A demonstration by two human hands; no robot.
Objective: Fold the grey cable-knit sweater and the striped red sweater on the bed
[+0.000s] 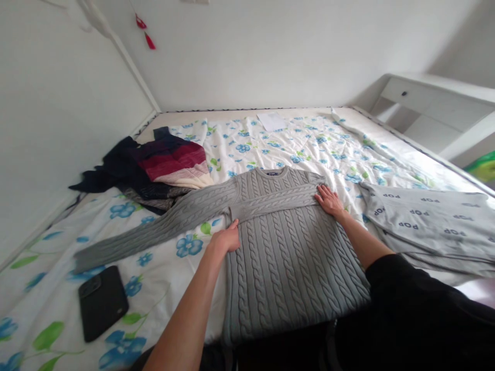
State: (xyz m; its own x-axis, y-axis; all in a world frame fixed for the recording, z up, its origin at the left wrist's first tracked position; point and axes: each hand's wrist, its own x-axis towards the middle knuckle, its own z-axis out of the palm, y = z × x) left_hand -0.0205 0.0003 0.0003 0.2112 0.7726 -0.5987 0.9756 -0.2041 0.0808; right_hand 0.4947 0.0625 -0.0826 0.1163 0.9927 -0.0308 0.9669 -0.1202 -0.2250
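Grey cable-knit sweater (288, 268) lies at the near edge of the flowered quilt (309, 144), one sleeve folded across its chest, the right hand (328, 201) open flat on that sleeve's end and the left hand (226, 238) loosely curled against its side edge, gripping nothing

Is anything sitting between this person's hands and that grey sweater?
Nothing visible does: the right hand lies directly on the grey cable-knit sweater, and the left hand touches its edge.
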